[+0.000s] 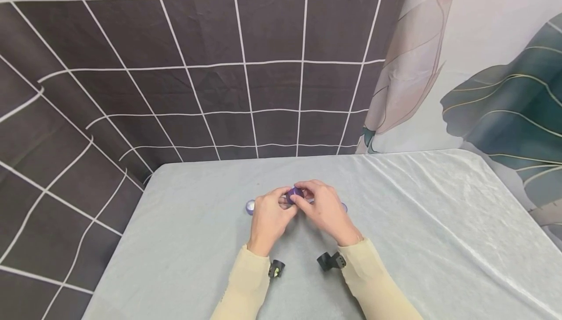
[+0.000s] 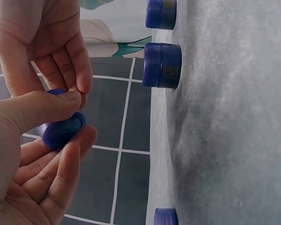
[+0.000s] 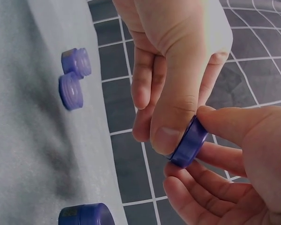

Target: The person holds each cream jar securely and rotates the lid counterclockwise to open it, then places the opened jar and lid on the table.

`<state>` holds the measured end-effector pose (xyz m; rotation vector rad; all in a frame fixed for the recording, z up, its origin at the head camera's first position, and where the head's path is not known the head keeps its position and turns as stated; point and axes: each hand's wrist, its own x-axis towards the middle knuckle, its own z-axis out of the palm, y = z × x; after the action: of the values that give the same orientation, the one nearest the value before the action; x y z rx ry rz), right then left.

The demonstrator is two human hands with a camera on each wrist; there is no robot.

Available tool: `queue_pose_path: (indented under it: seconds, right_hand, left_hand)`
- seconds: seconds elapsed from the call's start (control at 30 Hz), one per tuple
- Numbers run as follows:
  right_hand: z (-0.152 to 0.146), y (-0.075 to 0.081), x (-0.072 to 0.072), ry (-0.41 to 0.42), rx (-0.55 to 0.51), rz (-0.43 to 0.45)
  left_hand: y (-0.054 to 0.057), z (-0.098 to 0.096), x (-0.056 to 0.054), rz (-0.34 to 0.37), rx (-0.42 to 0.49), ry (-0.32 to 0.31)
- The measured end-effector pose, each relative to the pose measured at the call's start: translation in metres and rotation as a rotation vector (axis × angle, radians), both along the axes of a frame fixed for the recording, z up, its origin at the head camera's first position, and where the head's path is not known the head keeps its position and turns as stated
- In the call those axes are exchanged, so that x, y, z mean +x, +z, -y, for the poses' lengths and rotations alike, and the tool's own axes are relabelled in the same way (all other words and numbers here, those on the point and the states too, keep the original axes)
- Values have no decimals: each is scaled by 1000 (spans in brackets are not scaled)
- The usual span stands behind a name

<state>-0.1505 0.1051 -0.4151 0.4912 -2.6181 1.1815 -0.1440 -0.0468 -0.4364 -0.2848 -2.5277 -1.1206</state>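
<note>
A short, round purple piece, apparently a jar lid (image 1: 295, 193), is up off the table between the two hands. My left hand (image 1: 270, 217) pinches it, the thumb lying across it in the left wrist view. From the other side my right hand (image 1: 325, 208) grips its edge; in the right wrist view its thumb and fingers (image 3: 220, 157) are around the rim. Its underside is partly covered by fingers. Beyond the hands stand purple jars (image 2: 161, 65). An uncapped jar with a threaded neck (image 3: 77, 63) touches another round purple piece (image 3: 71, 91).
A pale velvety cloth (image 1: 184, 242) covers the table. Behind it hangs a dark curtain with white grid lines (image 1: 272, 86), and a leaf-patterned curtain (image 1: 421, 90) is at the right. A purple piece (image 1: 250, 207) lies just left of the left hand.
</note>
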Motion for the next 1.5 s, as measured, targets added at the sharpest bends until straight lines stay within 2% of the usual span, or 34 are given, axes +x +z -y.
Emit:
queue_pose_path:
  seconds: [0.77, 1.3, 1.5]
  right_hand:
    - [-5, 0, -2, 60, 19, -14]
    - [-6, 1, -2, 90, -30, 10]
    - [-6, 1, -2, 95, -28, -21]
  left_hand:
    - [1, 0, 0, -13, -6, -6]
    - [-1, 0, 0, -14, 8, -21]
    - [-1, 0, 0, -25, 7, -23]
